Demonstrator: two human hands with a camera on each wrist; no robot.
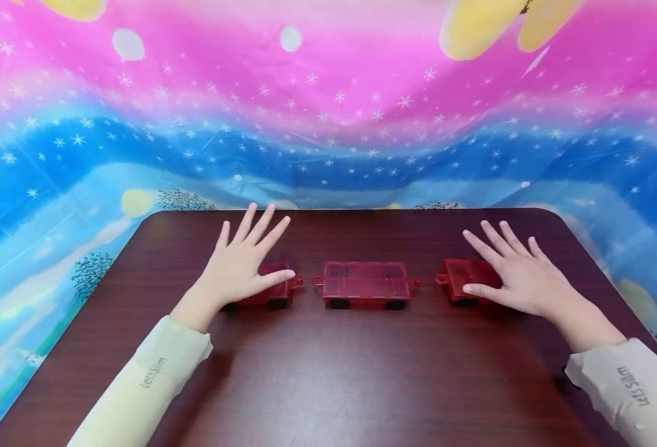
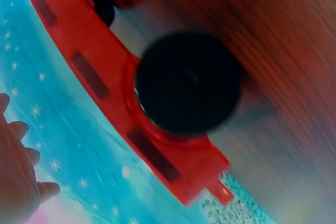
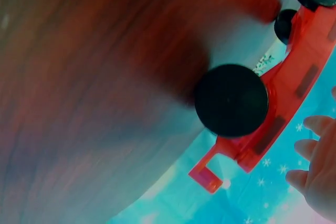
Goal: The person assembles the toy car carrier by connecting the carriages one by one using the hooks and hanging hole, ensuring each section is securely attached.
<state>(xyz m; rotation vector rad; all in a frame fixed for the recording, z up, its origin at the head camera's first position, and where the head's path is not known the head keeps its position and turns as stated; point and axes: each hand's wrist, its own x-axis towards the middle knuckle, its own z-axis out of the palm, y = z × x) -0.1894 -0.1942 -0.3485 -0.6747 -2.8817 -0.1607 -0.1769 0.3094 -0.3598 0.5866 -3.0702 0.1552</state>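
Note:
Three translucent red toy train cars stand in a row on the dark wooden table. My left hand, fingers spread, hovers over the left car and covers much of it. The middle car sits between the hands, with a coupling at each end. Fingers also spread, my right hand partly hides the right car. In the left wrist view a black wheel and the red side of a car show close up. The right wrist view has a similar wheel and an open coupling.
The brown table has rounded far corners. Behind it and along its sides hangs a pink and blue cloth printed with snowflakes. Gaps separate the middle car from the cars on either side.

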